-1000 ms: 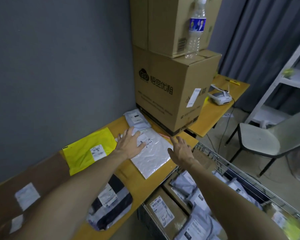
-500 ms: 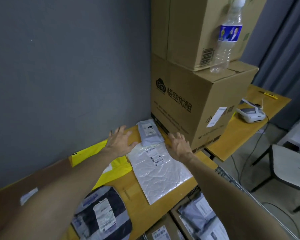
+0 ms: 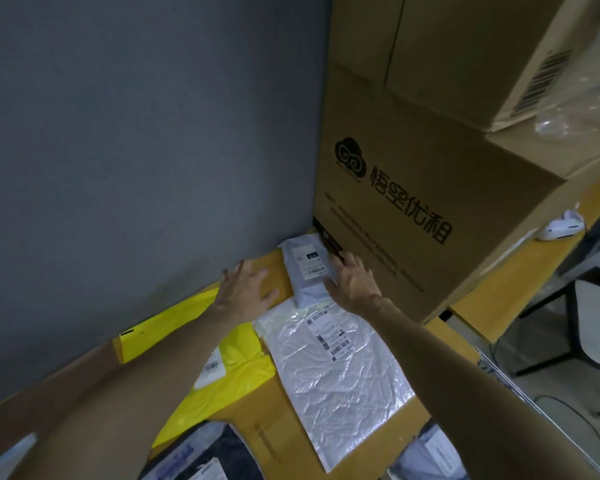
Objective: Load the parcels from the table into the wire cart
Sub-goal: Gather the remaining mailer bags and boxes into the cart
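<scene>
Step in hand: picking up the next parcel, not yet gripped. The target looks like the small grey poly mailer [image 3: 305,271], lying flat at the back corner of the table [image 3: 274,438], against the wall and tight beside the base of the big cardboard box [image 3: 413,209].

The hands flank it. Left hand [image 3: 246,292] is palm down with fingers spread wide, over bare table just left of the mailer, holding nothing. Right hand [image 3: 352,285] has straight fingers along the mailer's right edge by the box, thumb at its near corner. It probably touches, but contact is hard to confirm from this angle; nothing is pinched.

Next move calls for closing in from both sides, getting fingers under the thin edges, lifting clear of the box and swinging right to the wire cart [image 3: 499,375], of which only the rim shows at lower right.

Silver bubble mailer [image 3: 333,372] and yellow mailer [image 3: 236,362] lie nearer on the table, waiting.
</scene>
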